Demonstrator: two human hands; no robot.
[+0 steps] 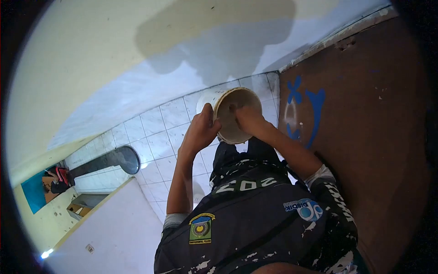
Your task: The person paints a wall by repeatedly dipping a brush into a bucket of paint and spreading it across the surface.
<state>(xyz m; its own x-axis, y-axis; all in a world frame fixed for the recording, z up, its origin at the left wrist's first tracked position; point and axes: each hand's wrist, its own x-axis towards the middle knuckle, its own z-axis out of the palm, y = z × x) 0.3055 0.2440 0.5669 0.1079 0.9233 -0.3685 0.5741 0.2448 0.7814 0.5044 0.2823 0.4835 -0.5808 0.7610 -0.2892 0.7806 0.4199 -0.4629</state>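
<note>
A white bucket [207, 97] is tilted with its mouth toward me, in front of my body. My left hand [200, 131] grips it by the rim on the left side, thumb pointing up along the edge. My right hand [248, 121] reaches inside the mouth, its fingers curled near the inner wall. Those fingertips are partly in shadow, and whatever they hold, if anything, cannot be made out. The inside of the bucket looks pale and greyish.
A partly painted wall [105, 59] rises ahead, with a shadow on it. Brown board [365, 100] with blue marks stands at the right. White floor tiles [157, 144] lie below. A low white wall [118, 223] and a dark round-ended shape [123, 160] are at the left.
</note>
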